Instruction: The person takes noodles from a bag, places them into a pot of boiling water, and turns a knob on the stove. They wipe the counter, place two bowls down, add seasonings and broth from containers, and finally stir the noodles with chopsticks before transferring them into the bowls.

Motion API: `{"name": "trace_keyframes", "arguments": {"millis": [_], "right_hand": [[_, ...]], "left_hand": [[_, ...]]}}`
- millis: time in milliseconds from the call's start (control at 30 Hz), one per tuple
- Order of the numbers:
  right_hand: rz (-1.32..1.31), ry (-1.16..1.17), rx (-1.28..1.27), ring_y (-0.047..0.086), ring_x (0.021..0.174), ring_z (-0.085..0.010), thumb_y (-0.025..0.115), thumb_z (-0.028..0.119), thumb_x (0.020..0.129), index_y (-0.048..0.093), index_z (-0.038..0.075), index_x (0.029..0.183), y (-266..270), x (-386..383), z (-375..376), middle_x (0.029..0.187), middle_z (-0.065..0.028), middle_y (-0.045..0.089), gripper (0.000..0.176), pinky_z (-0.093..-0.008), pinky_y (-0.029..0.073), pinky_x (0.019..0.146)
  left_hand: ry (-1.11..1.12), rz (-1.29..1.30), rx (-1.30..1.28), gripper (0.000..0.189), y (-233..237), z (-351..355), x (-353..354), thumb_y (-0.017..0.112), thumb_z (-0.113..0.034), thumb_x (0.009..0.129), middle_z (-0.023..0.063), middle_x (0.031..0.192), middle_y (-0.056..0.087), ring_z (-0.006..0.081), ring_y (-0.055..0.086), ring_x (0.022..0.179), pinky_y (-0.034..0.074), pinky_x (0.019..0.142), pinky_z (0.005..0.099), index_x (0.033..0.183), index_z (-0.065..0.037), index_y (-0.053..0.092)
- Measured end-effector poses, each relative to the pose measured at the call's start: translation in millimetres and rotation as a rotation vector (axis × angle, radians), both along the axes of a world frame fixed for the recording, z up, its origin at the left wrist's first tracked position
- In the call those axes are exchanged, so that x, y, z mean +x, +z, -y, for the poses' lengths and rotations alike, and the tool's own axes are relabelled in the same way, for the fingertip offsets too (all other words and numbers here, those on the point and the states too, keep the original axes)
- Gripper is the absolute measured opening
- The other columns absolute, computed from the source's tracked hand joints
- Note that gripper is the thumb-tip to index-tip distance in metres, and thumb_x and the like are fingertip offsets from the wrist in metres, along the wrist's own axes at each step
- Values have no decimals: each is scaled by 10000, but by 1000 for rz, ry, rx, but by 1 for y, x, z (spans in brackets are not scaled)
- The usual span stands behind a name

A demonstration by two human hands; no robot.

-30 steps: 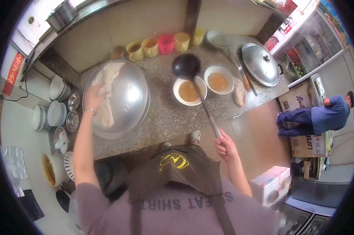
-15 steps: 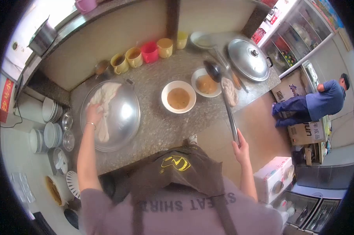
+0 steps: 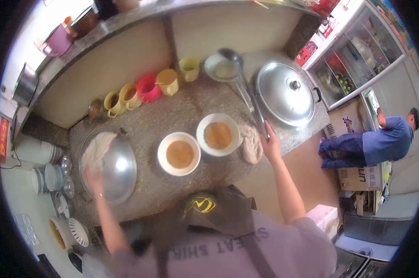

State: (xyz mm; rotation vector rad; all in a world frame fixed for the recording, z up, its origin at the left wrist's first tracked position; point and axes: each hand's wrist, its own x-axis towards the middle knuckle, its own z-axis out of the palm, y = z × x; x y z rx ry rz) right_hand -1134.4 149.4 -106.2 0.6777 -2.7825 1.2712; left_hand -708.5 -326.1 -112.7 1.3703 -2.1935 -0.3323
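Note:
My left hand [image 3: 94, 178] is closed on a pale cloth [image 3: 98, 152], which lies on a large round metal lid [image 3: 119, 171]. Wrapped round the handle of a long black ladle [image 3: 250, 85] is my right hand [image 3: 270, 139]; the ladle's bowl hangs at the rim of a pale dish [image 3: 211, 69]. Two white bowls, one nearer the left [image 3: 162, 160] and one beside it [image 3: 201, 134], hold brownish liquid. A second cloth [image 3: 252, 146] rests just left of my right hand.
Several mugs, among them a red one [image 3: 148, 89], line the back wall. A domed lidded pan [image 3: 276, 95] occupies the counter's right end. Stacked plates [image 3: 53, 176] are at the left. A person in blue [image 3: 385, 139] stands at the right near a glass-door fridge [image 3: 353, 55].
My right hand has moved forward, carrying the ladle toward the pale dish at the back. My left hand and its cloth remain on the lid. The view has shifted.

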Motion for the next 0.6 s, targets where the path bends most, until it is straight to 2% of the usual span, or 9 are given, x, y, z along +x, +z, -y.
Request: {"name": "trace_keyframes", "arguments": {"millis": [33,67,133,233,300,433,500,533,600], "right_hand": [[-56,16,19,512,937,-333,543,83,739,386,148,1221,-9,-21,1,1057,-178,518,512,-357,421,758],[47,1,100,524,900,-336,538,100,735,384,143,1212,-10,-36,2,1025,-176,531,504,-373,427,734],[43,9,144,531,856,-350,546,128,730,400,142,1187,-29,-60,0,986,-173,544,480,-398,438,704],[114,25,168,534,860,-342,561,159,733,399,139,1180,-55,-74,-8,986,-163,546,476,-405,440,702],[109,39,138,542,834,-328,551,147,744,433,133,1156,-64,-77,-15,964,-148,556,429,-391,441,693],[184,107,98,531,843,-318,523,112,757,449,87,1137,-75,-80,-39,955,-171,543,388,-370,422,733],[-67,27,210,507,873,-326,497,60,759,470,58,1099,-84,-82,-55,961,-173,518,341,-374,409,760],[-122,-80,138,478,849,-341,505,28,725,512,40,1030,-91,-80,-57,923,-165,489,306,-383,398,745],[-3,-99,139,483,846,-339,499,17,720,506,40,1038,-89,-79,-62,921,-166,491,319,-386,401,743]], "left_hand": [[72,51,0,488,-13,-15,-1,578,-130,733,168,1176,427,301,388,1105,305,923,350,1171,-8,401],[138,110,2,474,-31,-31,1,566,-145,755,161,1179,428,291,401,1095,309,919,348,1175,-5,398],[89,-128,167,474,-78,-61,8,575,-150,758,143,1171,440,245,425,1069,335,889,325,1169,11,403],[37,-99,283,478,-90,-124,-6,580,-149,761,135,1166,444,208,430,1056,348,871,306,1167,27,401],[142,-223,528,472,-100,-150,-11,583,-158,767,134,1172,439,208,434,1051,354,866,303,1164,29,408],[205,-311,653,457,-89,-179,-20,582,-165,772,131,1183,440,214,432,1061,341,885,305,1154,32,425],[262,-247,626,448,-63,-189,-47,574,-165,777,137,1188,442,217,428,1075,333,897,306,1153,31,431],[259,-243,625,448,-50,-192,-59,574,-165,777,137,1188,442,217,428,1075,333,897,306,1153,31,431],[248,-178,619,440,-30,-194,-82,555,-155,787,137,1201,434,217,426,1084,320,912,306,1168,22,423]]}}
